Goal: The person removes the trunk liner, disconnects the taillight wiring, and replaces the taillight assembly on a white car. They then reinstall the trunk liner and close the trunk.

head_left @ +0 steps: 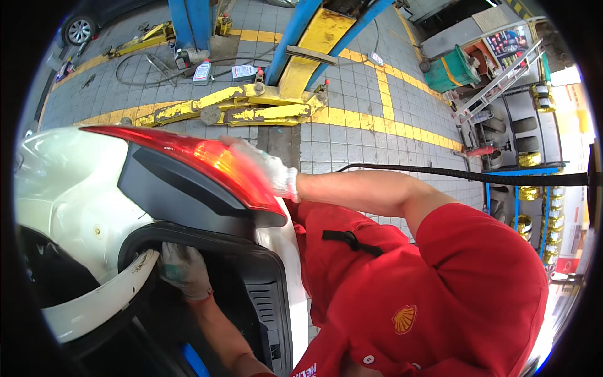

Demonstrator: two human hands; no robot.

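Note:
The red tail light (pixel 217 160), with an orange glint and a dark grey inner section, sits at the rear corner of a white car (pixel 75 188). My right hand (pixel 264 164), in a white knit glove, is closed round the lamp's outer edge; hand and lamp edge are smeared by motion. My left hand (pixel 183 270), gloved too, reaches inside the black-lined boot opening (pixel 273 270), up against the black rubber seal (pixel 135 242) below the lamp. Its fingertips are hidden behind the trim there. A white curved body part (pixel 107 301) lies just left of that hand.
Beyond the car stands a blue and yellow lift post (pixel 314 56) with yellow arms (pixel 239 113) low over the tiled floor. Bottles (pixel 201 72) and a cable lie near it. To the right are a green bin (pixel 449 69), tyres and a blue-framed rack (pixel 527 171).

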